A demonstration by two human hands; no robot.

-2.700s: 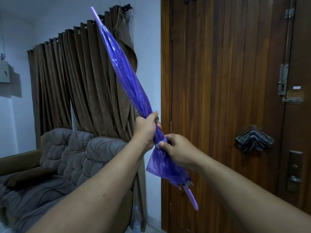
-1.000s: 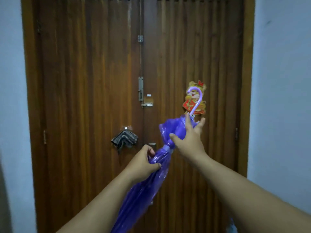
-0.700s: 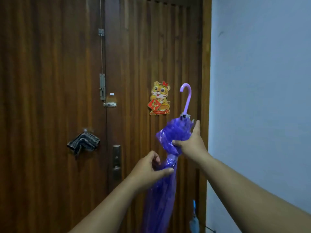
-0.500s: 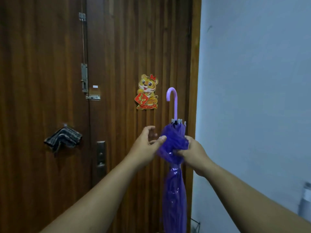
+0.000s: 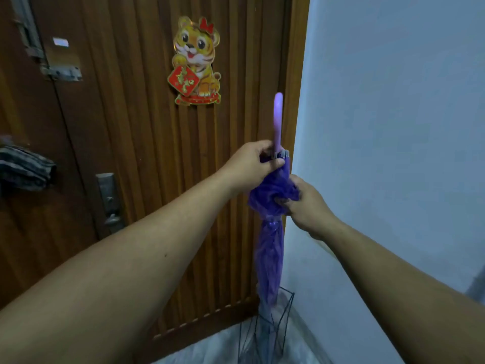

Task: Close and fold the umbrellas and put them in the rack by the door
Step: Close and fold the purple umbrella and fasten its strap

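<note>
Purple umbrella (image 5: 270, 253) hangs straight up-and-down, handle on top, tip already poking into the wire rack (image 5: 265, 334) right below. Our left hand (image 5: 252, 166) pinches its top, right hand (image 5: 301, 203) grips the bunched fabric, so we'd guess a straight drop.

Two bare forearms, left hand (image 5: 252, 164), right hand (image 5: 305, 206) (no sleeves, rings or watch).

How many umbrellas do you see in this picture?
1. The purple umbrella stands upright, gripped by the left hand and right hand, its tip inside the wire rack. Others may lie outside the frame.
</note>
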